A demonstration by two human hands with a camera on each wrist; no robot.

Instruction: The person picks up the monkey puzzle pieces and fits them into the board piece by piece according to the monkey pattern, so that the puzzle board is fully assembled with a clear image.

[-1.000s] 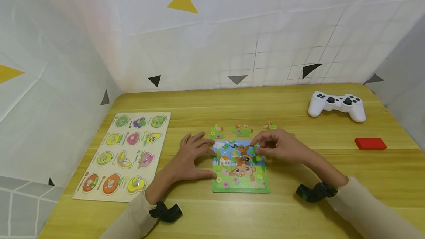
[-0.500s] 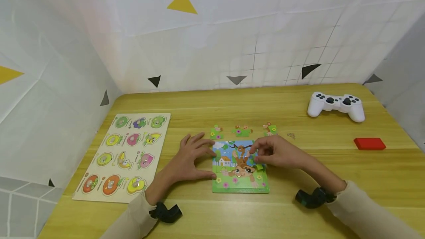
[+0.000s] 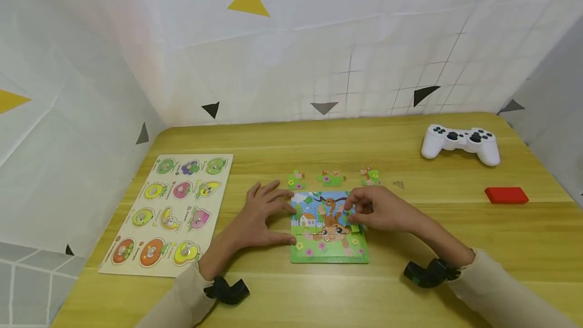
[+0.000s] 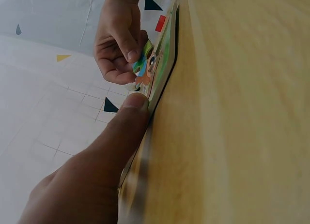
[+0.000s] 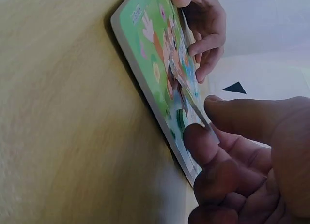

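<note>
A jigsaw puzzle [image 3: 325, 253] of a monkey, with a green and blue picture, lies on the table in the head view. My right hand [image 3: 380, 210] pinches a puzzle piece [image 4: 142, 60] between thumb and index finger, over the puzzle's right side. In the right wrist view this thin piece [image 5: 197, 108] is tilted, its near edge raised above the board. My left hand [image 3: 256, 220] spreads along the puzzle's left edge, thumb and fingertips right at the rim. Beyond the puzzle lie three loose pieces: a left piece [image 3: 297, 181], a middle piece [image 3: 332, 179] and a right piece [image 3: 370, 176].
To the left lies a fruit peg board [image 3: 179, 204] in pale wood. A white game controller [image 3: 461, 143] sits at the back right, with a red block [image 3: 506, 195] nearer. A small brownish scrap [image 3: 399, 185] lies right of the loose pieces. White cloth [image 3: 282, 65] hangs behind the table.
My right hand has come slightly nearer with the pinched piece, uncovering the rightmost loose piece and the small brownish scrap. The left hand stays at the puzzle's edge.
</note>
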